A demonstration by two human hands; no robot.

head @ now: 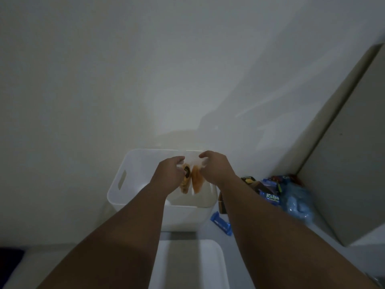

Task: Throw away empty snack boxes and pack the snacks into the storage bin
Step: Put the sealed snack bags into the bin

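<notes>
Item: orange snack packets (196, 181), hanging over storage bin (133, 163), far centre | Grip: left hand (170, 171) and right hand (215, 166) each pinch one | Risk: uneven release may tip one past the right rim.

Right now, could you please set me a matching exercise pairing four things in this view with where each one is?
Things:
1. white plastic storage bin
2. orange snack packets
3. blue wrapped snack bar
4. crumpled pale-blue plastic bag

Places:
A. lying by the bin's near right corner
B. far right, beside the beige cabinet
C. standing against the wall
D. held by the left hand and right hand, over the bin

Pairs: 1-C, 2-D, 3-A, 4-B.
</notes>
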